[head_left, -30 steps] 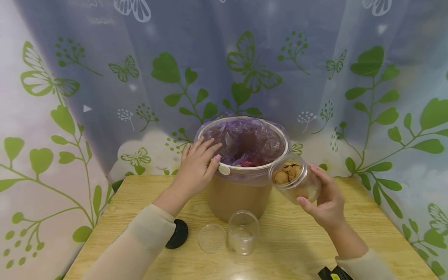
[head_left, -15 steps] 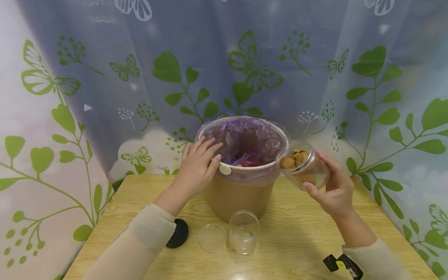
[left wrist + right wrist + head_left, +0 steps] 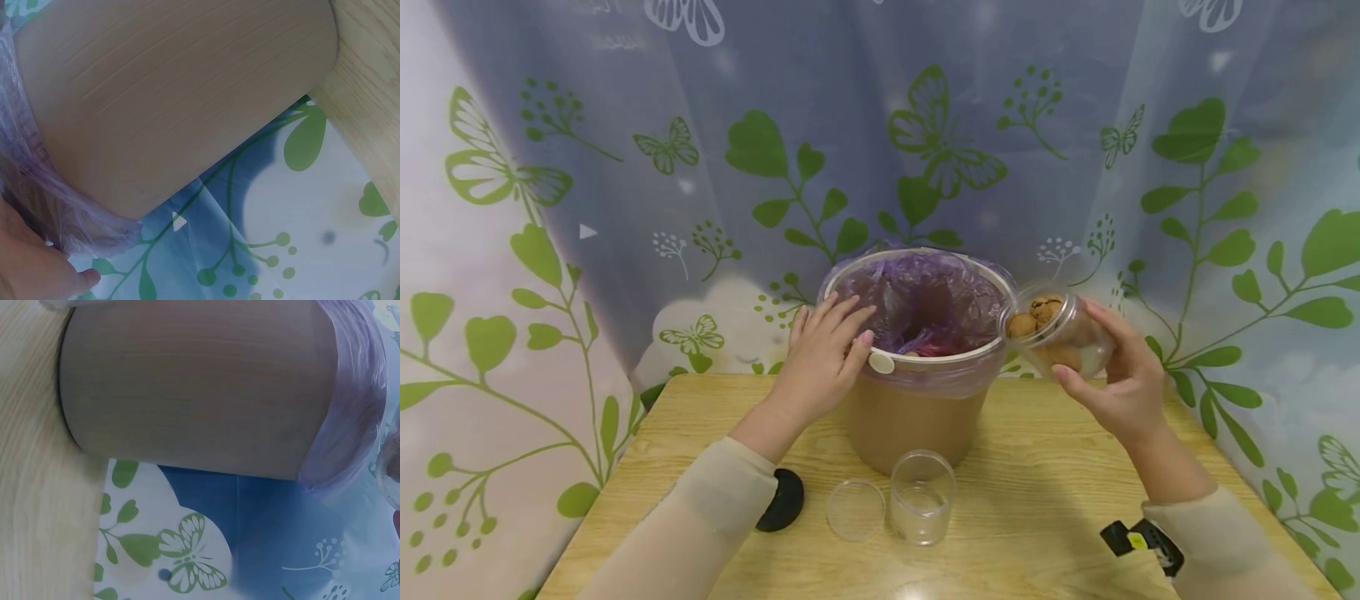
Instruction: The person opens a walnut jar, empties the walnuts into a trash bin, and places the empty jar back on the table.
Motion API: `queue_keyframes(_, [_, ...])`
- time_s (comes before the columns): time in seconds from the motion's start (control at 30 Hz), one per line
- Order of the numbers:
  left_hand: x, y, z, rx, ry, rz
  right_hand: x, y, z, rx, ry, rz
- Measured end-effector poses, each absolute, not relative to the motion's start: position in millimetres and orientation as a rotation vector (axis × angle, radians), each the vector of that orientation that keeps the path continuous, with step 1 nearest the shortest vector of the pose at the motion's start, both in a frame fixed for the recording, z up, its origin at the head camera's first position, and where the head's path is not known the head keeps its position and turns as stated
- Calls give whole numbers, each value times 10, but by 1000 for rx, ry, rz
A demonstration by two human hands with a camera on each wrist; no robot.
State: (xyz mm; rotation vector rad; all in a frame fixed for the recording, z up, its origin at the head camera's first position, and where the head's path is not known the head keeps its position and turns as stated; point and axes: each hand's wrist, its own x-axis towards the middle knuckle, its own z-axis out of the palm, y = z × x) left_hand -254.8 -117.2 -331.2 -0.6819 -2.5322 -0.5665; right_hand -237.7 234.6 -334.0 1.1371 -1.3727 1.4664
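Note:
My right hand [image 3: 1123,379] grips a clear plastic jar [image 3: 1086,342] tilted on its side at the right edge of the bin. Brown walnuts [image 3: 1033,318] lie in the jar near its mouth, which faces the bin. My left hand [image 3: 823,350] rests on the left front of the rim, its fingers spread over the edge. The tan bin [image 3: 917,425] stands upright, lined with a purple plastic bag [image 3: 977,312]; something reddish shows inside it. In the right wrist view only a sliver of the jar [image 3: 389,472] appears.
A second clear jar [image 3: 922,500] stands in front of the bin, beside a clear round lid [image 3: 855,511]. A black round object [image 3: 782,500] lies partly behind my left sleeve. The wooden table [image 3: 1022,533] meets a printed curtain [image 3: 820,67] behind the bin.
My right hand has moved up and to the right with the jar, tipping it further toward the bin. The left hand has stayed on the rim.

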Motion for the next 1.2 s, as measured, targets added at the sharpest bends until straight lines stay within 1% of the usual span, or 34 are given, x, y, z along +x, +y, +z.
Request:
queue_keyframes(0.4, [-2536,-1168,-3299,-687,-2544,-570,-2470,2430,-3125,1143,-1497,1271])
queue_keyframes(0.67, [-2552,-1176,-3312,-685,-2541,-564,-2448,2413,-3030,1113,-1615,1056])
queue_keyframes(1.2, [-2546,-1179,-3295,-679,-2570,-558,-2508,2380,-2907,1161,-1626,979])
